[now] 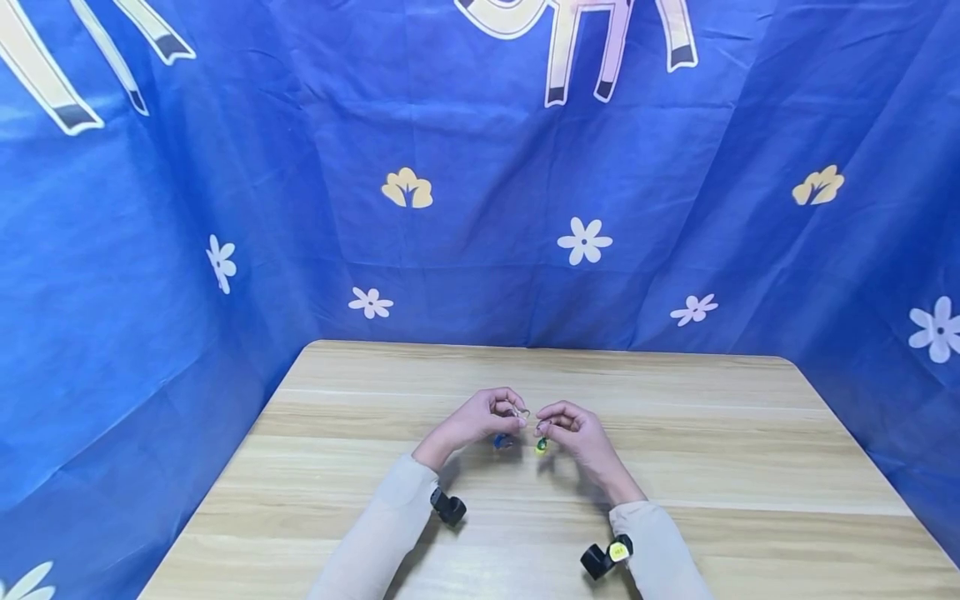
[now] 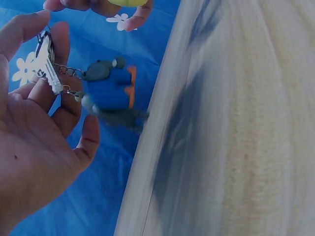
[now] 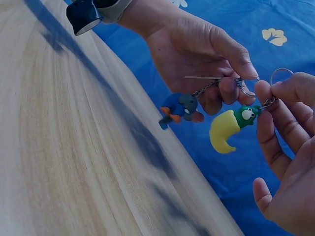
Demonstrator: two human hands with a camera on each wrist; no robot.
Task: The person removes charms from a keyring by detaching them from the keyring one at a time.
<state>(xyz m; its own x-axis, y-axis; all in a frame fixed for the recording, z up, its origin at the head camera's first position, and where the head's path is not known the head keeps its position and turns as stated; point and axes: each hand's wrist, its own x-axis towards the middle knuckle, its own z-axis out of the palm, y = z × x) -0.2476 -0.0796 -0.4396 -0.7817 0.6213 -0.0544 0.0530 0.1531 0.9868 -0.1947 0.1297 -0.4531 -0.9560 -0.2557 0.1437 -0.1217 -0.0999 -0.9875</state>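
Observation:
My left hand (image 1: 480,417) pinches a key ring (image 3: 246,92) between thumb and forefinger, above the table. From it hang a silver key (image 2: 47,66) and, on short chains, blue-and-grey figure charms (image 2: 108,93) with orange parts, blurred in the left wrist view. Close by on the right, my right hand (image 1: 588,437) pinches a keychain with a thin metal ring (image 3: 281,69) standing above the fingertips. Its charm, a yellow figure (image 3: 225,129) with a green head, dangles below. The fingertips of the hands are near each other. Whether the two rings touch I cannot tell.
The wood-grain table (image 1: 337,467) lies under both hands, which cast shadows on it. A blue patterned cloth (image 1: 487,208) hangs behind and at the sides. Black wrist cameras sit on the left sleeve (image 1: 382,533) and the right sleeve (image 1: 663,542).

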